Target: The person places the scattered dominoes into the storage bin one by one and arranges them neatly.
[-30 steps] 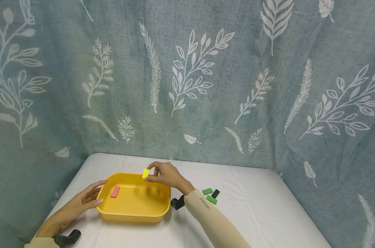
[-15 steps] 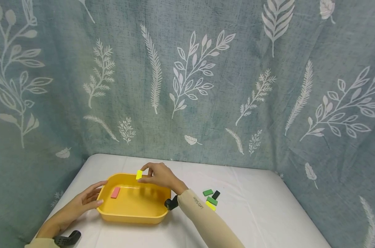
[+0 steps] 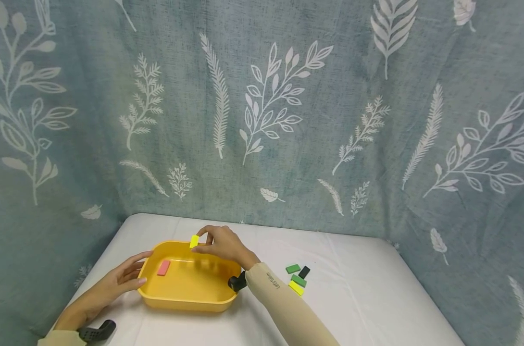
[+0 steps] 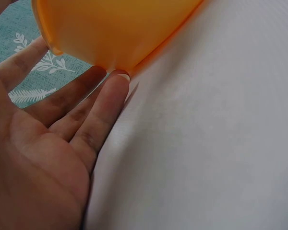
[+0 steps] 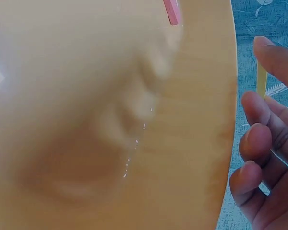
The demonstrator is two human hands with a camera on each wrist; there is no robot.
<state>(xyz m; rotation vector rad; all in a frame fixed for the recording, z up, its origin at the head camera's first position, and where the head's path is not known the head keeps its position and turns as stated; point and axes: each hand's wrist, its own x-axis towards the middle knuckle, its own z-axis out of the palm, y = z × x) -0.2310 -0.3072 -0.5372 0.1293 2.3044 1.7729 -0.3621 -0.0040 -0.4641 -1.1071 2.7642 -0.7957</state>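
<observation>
My right hand [image 3: 224,243] pinches a small flat yellow block [image 3: 194,241] between thumb and index finger above the far side of a yellow-orange plastic tub [image 3: 188,304]. In the right wrist view the same yellow block [image 5: 261,79] shows edge-on, near the tub's rim. A pink block [image 3: 163,267] lies on the tub floor towards the left. My left hand [image 3: 117,283] rests against the tub's left side, thumb and fingers spread. From the left wrist, fingertips of the left hand [image 4: 57,124] touch the tub's outer wall [image 4: 101,33].
Right of the tub, on the white-covered table [image 3: 374,288], lie two green blocks [image 3: 293,269], a black block [image 3: 304,272] and another yellow block [image 3: 296,288]. A leaf-patterned blue-green curtain [image 3: 244,192] borders the table at the back and sides.
My right hand has shifted slightly left with the yellow block, then stayed nearly still. The yellow block on the table has come into view beside the forearm. The left hand keeps its place.
</observation>
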